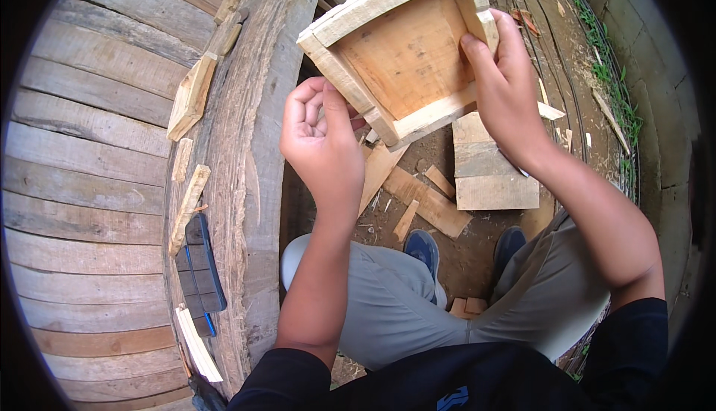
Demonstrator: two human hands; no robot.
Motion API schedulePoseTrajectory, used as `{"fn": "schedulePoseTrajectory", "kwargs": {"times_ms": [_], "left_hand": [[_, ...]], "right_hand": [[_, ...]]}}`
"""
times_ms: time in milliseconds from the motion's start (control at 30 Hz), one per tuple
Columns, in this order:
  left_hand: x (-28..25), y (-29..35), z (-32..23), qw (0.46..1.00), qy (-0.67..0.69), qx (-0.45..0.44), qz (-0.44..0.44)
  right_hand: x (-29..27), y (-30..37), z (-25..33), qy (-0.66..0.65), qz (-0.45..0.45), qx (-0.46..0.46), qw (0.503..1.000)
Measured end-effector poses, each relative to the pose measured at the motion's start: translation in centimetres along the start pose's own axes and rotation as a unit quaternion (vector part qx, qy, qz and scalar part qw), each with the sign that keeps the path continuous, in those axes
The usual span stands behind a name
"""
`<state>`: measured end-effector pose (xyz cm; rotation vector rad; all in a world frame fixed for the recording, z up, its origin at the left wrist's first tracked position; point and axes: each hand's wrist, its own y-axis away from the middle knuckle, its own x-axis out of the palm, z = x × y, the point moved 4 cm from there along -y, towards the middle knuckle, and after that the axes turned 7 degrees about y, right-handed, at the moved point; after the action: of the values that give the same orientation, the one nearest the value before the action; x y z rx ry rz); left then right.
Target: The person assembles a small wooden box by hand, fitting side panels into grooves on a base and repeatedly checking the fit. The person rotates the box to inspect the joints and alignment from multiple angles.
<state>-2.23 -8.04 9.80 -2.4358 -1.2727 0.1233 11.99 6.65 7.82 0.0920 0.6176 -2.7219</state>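
A shallow wooden box (406,51), with pale strips around a reddish-brown bottom board, is held up tilted, its hollow side facing me. My right hand (509,86) grips its right side, thumb over the rim and fingers behind. At its lower left edge is my left hand (324,131), fingers curled and thumb against the strip; part of the fingers is hidden behind the box. Below, a block of pale and grey boards (496,165) stands on the ground.
A thick rough beam (253,127) runs along my left, bearing wood offcuts (192,98) and a dark phone-like panel (200,273). Beyond it lies a plank surface (89,209). Board scraps (429,201) litter the dirt by my shoes. A block wall (656,98) rises at right.
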Motion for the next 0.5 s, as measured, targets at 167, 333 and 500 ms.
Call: {"fn": "schedulePoseTrajectory", "kwargs": {"times_ms": [167,333,500], "left_hand": [[-0.1,-0.5,0.1,0.997,-0.042,-0.039,0.051],[-0.2,-1.0,0.2,0.992,-0.078,-0.03,0.096],[-0.4,-0.8,0.3,0.989,-0.097,-0.01,0.114]], "right_hand": [[-0.3,-0.5,-0.1,0.037,-0.029,-0.1,0.994],[-0.5,-0.8,0.7,0.023,0.014,-0.133,0.991],[-0.5,-1.0,1.0,0.034,0.014,-0.155,0.987]]}}
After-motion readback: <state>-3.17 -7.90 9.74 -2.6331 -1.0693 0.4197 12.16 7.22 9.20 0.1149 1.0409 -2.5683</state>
